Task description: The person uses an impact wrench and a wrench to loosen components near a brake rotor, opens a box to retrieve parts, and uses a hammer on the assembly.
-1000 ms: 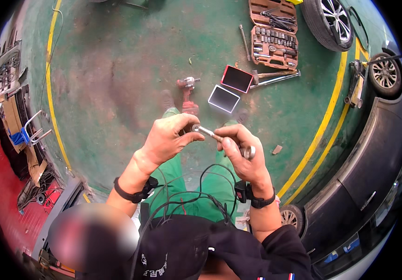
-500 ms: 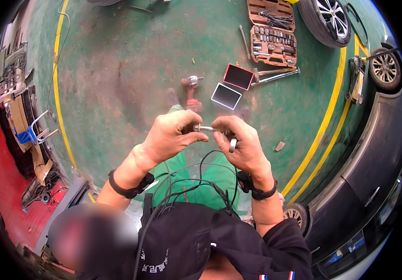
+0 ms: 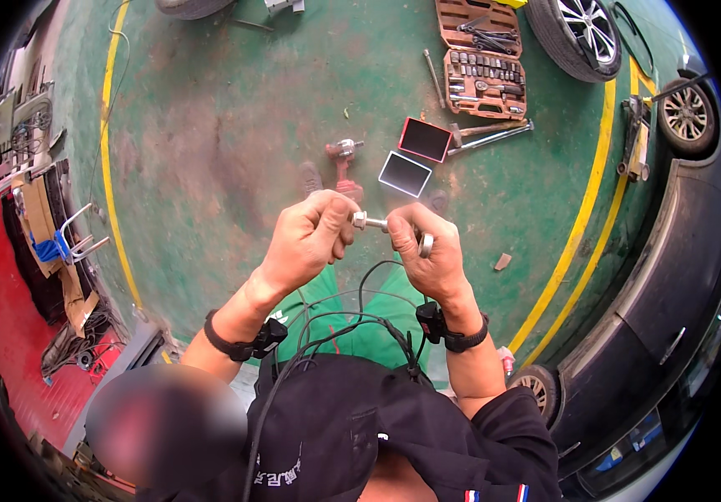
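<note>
In front of me both hands meet at a silver metal bolt point(image 3: 374, 222), lying almost level between them with its flanged head toward the left. My left hand point(image 3: 312, 233) is closed with curled fingers, its fingertips at the bolt's head. The thumb and forefinger of my right hand point(image 3: 432, 255) pinch the other end. A metal piece with a rounded, ring-like end point(image 3: 426, 244) sticks out of the right fist; the rest of it is hidden in the palm.
Beyond my hands, a red impact wrench point(image 3: 345, 171), two flat tablet-like panels point(image 3: 425, 139), a hammer point(image 3: 482, 130) and an open socket set point(image 3: 484, 82) lie on the green floor. A loose wheel point(image 3: 574, 38) is far right; a dark car point(image 3: 628, 335) stands at right.
My left thumb has drawn back from the bolt, leaving its head in plain sight. Both hands have shifted slightly, and the right one still grips the bolt's end.
</note>
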The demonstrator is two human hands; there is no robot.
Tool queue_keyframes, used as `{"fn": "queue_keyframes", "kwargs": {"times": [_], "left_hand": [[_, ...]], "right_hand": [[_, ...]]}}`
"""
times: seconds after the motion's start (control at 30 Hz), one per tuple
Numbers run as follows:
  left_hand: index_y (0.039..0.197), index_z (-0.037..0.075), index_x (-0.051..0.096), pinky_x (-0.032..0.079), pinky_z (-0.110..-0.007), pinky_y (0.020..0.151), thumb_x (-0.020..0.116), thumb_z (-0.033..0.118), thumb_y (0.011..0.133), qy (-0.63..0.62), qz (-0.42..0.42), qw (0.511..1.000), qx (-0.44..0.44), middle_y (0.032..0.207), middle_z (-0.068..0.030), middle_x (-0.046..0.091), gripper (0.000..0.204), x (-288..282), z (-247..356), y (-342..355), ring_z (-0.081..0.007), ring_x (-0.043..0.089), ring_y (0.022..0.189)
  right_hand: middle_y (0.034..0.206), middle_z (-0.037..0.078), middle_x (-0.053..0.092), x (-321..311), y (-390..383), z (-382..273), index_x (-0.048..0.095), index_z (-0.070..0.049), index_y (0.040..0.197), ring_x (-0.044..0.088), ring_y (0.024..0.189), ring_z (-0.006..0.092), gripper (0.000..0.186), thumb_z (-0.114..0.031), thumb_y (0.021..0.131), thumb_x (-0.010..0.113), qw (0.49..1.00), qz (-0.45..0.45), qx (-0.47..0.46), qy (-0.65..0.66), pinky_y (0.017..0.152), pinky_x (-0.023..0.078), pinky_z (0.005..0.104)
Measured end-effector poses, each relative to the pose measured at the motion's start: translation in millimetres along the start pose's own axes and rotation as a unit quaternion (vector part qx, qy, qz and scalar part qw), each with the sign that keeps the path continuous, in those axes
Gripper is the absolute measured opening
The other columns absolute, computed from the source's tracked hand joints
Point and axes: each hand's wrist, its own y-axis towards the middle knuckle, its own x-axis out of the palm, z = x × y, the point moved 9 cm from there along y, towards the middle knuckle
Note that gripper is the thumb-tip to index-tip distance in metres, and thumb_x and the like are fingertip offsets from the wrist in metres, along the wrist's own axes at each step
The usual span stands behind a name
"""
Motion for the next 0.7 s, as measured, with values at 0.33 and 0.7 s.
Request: {"fn": "queue_keyframes", "kwargs": {"times": [0.33, 0.7], "left_hand": [[0.112, 0.004, 0.061, 0.049, -0.026, 0.075, 0.067, 0.002, 0.089, 0.033, -0.044, 0.998, -0.019, 0.109, -0.0042, 0.060, 0.024, 20.6, -1.8, 8.3, -0.0090, 0.059, 0.092], [0.116, 0.007, 0.061, 0.046, -0.024, 0.069, 0.068, 0.012, 0.091, 0.205, -0.078, 0.975, 0.037, 0.097, 0.0019, 0.066, 0.027, 37.0, -6.7, 25.0, -0.0099, 0.060, 0.084]], "right_hand": [[0.065, 0.006, 0.057, -16.4, -10.1, 3.3, 0.064, -0.001, 0.089, 0.049, 0.054, 0.0137, 0.015, -0.014, 0.095, 0.066, 0.999, 0.041, 0.006, 0.007, 0.051, 0.041, 0.0289], [0.061, 0.004, 0.052, -29.9, -14.7, 24.3, 0.064, -0.002, 0.089, 0.046, 0.053, 0.0120, 0.018, -0.018, 0.097, 0.065, 0.998, 0.059, 0.030, 0.015, 0.050, 0.038, 0.0282]]}}
